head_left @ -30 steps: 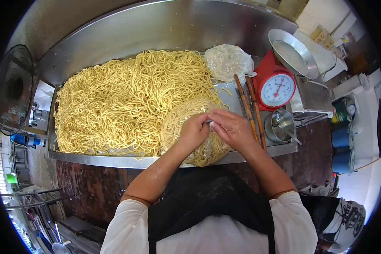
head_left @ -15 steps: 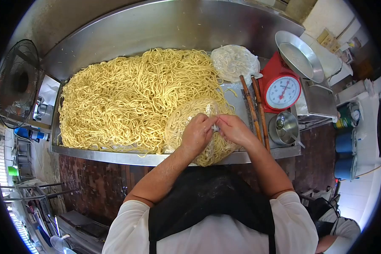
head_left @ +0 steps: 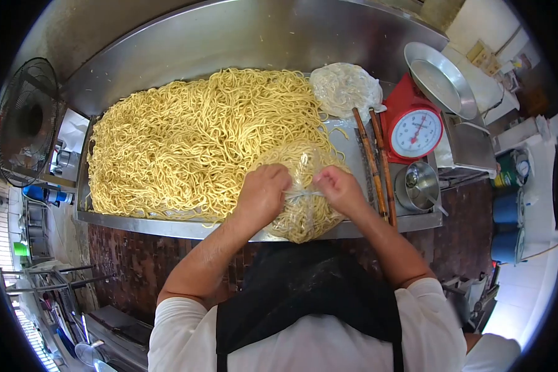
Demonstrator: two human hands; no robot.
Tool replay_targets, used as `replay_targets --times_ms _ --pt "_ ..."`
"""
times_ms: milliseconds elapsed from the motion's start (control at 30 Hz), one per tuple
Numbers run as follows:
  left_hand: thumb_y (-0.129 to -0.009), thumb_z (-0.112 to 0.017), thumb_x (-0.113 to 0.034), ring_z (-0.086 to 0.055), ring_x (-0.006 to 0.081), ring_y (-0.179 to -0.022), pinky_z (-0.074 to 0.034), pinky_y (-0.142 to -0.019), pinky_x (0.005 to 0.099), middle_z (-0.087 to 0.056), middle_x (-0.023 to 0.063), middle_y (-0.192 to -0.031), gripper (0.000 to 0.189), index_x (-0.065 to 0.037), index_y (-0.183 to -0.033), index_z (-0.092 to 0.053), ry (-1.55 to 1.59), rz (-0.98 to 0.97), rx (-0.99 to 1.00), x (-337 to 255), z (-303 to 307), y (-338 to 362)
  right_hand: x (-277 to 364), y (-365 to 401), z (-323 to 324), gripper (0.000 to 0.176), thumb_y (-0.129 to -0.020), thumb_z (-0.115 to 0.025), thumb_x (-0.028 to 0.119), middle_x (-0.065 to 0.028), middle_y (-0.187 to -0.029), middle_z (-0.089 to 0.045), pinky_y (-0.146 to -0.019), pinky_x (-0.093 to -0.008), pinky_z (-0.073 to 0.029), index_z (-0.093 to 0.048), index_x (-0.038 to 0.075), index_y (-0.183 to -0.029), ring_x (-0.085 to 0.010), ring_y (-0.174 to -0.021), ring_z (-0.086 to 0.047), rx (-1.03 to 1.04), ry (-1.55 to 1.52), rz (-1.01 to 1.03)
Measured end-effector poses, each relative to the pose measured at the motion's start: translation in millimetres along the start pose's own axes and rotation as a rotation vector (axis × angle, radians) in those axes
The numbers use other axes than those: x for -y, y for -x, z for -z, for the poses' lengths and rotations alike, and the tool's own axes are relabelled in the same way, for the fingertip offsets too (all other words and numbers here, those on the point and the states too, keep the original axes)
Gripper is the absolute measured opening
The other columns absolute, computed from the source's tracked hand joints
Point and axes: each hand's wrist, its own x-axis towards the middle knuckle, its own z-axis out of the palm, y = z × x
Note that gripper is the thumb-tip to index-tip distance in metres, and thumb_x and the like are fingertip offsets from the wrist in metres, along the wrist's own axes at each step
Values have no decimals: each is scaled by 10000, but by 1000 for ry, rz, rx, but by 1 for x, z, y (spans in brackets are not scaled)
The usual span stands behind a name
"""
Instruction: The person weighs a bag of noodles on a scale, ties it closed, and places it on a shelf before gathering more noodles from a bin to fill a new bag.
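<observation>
A clear plastic bag of noodles (head_left: pixel 297 224) sits at the front edge of the metal tray, its twisted neck stretched sideways across the top. My left hand (head_left: pixel 265 191) is closed on one end of the neck, at the bag's left side. At the other end my right hand (head_left: pixel 339 190) pinches the plastic with fingers curled. Between the two hands the pulled plastic forms a thin tight band. A large heap of loose yellow noodles (head_left: pixel 173 149) spreads over the tray beside and behind the bag.
Right of the bag lie two wooden sticks (head_left: pixel 378 167), then a metal pot (head_left: pixel 417 187) with a ladle. A red dial scale (head_left: pixel 416 132) with a metal pan stands behind them. A bundle of clear plastic bags (head_left: pixel 346 90) lies at the back. A fan (head_left: pixel 26 123) stands left.
My hands have drawn apart from close together, the left one moving left and the right one slightly right. The bag's neck is now stretched between them.
</observation>
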Motion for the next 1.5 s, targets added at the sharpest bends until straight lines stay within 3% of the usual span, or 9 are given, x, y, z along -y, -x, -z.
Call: replay_targets --times_ms 100,200,267,367,500,900,967,1067,1500 --pt "-714 -597 79 -628 351 -941 -509 -818 399 -660 166 -1020 261 -40 -946 -619 -54 -100 80 9 -10 6 19 3 2 215 -938 -683 241 9 -720 -581 -563 -272 -422 -643 36 -885 -48 -658 -504 32 288 -114" --pt "-808 -616 57 -638 232 -916 -506 -828 337 -670 109 -1020 258 -24 -1052 -638 462 79 160 1 -25 3 33 10 14 257 -881 -710 286 -76 -731 -610 -598 -333 -466 -622 54 -816 -168 -619 -574 193 389 -81" --pt "-885 -614 26 -610 137 -927 -491 -848 284 -667 64 -1034 271 9 -1155 -626 1259 601 98 -20 -30 -7 54 23 19 231 -831 -754 264 -87 -837 -654 -643 -345 -503 -641 64 -852 -212 -700 -633 359 318 81" --pt "-889 -634 -25 -633 173 -886 -516 -799 301 -673 91 -1005 298 5 -1185 -621 956 464 -27 -8 -66 -6 67 24 11 191 -787 -775 193 -78 -969 -685 -719 -365 -540 -676 89 -913 -255 -847 -675 62 434 638" --pt "-833 -660 -17 -665 322 -830 -527 -721 388 -674 150 -944 328 -68 -1156 -638 417 210 1 -8 -65 -10 63 10 9 218 -779 -763 132 -63 -1076 -688 -787 -373 -552 -700 112 -987 -282 -965 -672 -93 603 736" --pt "-777 -658 58 -614 344 -828 -513 -721 417 -612 162 -923 319 -32 -1083 -634 106 26 -288 -22 -71 -8 29 5 -15 110 -917 -641 157 -64 -844 -670 -656 -351 -526 -655 72 -986 -237 -733 -661 -58 419 387" --pt "-778 -658 62 -615 341 -831 -517 -721 409 -612 158 -929 313 -27 -1078 -635 86 -7 -274 -24 -68 -6 10 -9 -15 132 -955 -582 160 -38 -766 -658 -601 -294 -509 -637 41 -974 -160 -665 -646 26 -197 -164" --pt "-783 -653 43 -611 335 -857 -516 -740 409 -607 151 -930 310 -20 -1086 -632 93 -60 -242 -23 -65 -1 33 -15 9 170 -967 -586 191 -19 -754 -652 -563 -251 -492 -641 33 -936 -99 -642 -620 225 -204 -462" --pt "-754 -730 -51 -607 369 -882 -496 -789 429 -618 165 -954 211 -27 -900 -579 103 16 -177 -35 -48 12 50 -2 24 218 -895 -698 217 -50 -771 -702 -642 -285 -511 -714 3 -930 -122 -712 -648 464 155 -69"
